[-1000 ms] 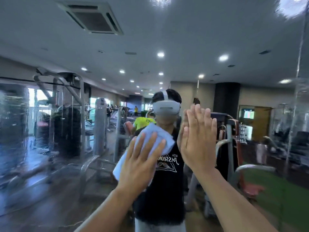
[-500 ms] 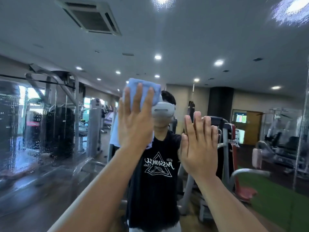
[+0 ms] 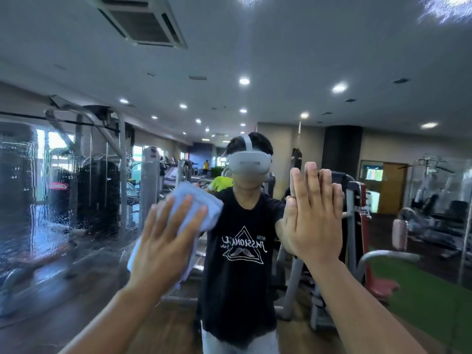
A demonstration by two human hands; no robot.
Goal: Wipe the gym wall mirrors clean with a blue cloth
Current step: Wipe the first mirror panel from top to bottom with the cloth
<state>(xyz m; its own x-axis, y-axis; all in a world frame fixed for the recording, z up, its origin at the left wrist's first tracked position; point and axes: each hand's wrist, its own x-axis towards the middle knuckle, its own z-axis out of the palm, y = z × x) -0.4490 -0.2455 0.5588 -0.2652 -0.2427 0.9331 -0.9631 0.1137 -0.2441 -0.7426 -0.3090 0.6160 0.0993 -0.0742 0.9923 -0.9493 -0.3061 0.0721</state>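
Observation:
The wall mirror (image 3: 293, 60) fills the whole view, and I see myself reflected in it in a black T-shirt and a headset. My left hand (image 3: 166, 238) presses a folded light blue cloth (image 3: 196, 200) flat against the glass at chest height, fingers spread over it. My right hand (image 3: 316, 218) rests flat on the mirror to the right, fingers together, meeting its own reflection and holding nothing. The glass at the left (image 3: 38, 200) is streaked with water drops and runs.
Reflected in the mirror are gym machines (image 3: 102, 187) at the left, a red-padded machine (image 3: 362, 226) behind me, green turf (image 3: 421, 290) at the lower right, and a person in a yellow shirt (image 3: 219, 183) far back. A vertical mirror seam (image 3: 466, 238) runs at the right edge.
My left hand has swept the cloth down from head height to chest height, after going up from there a second ago. My right hand has stayed pressed on the glass.

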